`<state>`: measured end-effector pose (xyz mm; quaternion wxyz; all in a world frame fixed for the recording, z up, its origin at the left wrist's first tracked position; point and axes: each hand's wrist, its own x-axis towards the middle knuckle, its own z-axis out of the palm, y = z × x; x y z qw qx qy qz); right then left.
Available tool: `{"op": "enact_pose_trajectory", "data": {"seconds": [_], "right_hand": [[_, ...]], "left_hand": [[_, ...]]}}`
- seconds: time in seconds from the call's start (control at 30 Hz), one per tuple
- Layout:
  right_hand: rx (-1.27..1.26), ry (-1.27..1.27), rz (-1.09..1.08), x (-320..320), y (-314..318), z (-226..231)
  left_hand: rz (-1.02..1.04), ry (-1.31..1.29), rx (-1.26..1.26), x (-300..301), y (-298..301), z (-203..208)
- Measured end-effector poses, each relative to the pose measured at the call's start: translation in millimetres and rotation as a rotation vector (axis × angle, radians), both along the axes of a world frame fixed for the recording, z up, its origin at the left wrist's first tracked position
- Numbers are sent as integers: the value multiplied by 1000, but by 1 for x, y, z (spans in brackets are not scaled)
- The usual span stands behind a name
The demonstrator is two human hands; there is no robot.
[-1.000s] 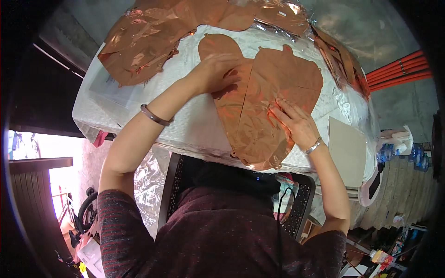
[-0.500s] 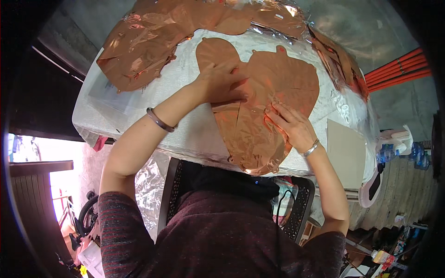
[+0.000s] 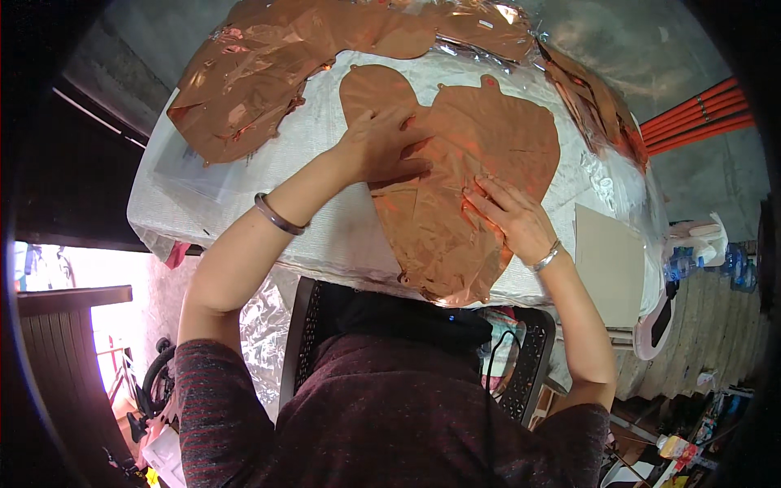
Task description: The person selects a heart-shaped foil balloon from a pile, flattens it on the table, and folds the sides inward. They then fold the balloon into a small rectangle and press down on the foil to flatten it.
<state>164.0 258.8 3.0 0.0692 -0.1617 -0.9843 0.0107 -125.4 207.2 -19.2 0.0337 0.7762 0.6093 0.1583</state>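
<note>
White-covered table (image 3: 342,236) carries one flat, lobed copper-foil shape (image 3: 443,236), long axis running away from the near edge. The left bare hand (image 3: 382,148), fingers spread, rests on its left side; the right bare hand (image 3: 518,217), flattened, on its right, nearer its near end: two hands, apart. Beyond it, crumpled copper foil pieces (image 3: 268,73) overlap, uncountable.

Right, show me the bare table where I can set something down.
The main bare patch of table lies between the left forearm, the foil sheet and the near edge; a smaller one between the foil pile and the sheet's rounded lobe. Foil crowds the far edge; card and plastic the right.
</note>
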Motion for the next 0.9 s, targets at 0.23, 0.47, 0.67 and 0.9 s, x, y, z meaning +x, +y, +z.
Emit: {"op": "enact_pose_trajectory", "data": {"seconds": [0.23,0.47,0.67,0.9], "right_hand": [[-17,11,6,5,-7,10],[-108,166,-84,29,-22,25],[-152,177,-149,-14,-40,15],[-205,51,-232,-12,-41,-3]], "left_hand": [[-27,69,-12,4,-1,2],[18,95,-53,4,-1,4],[15,69,25,1,-1,-4],[-67,11,6,0,-3,9]]}}
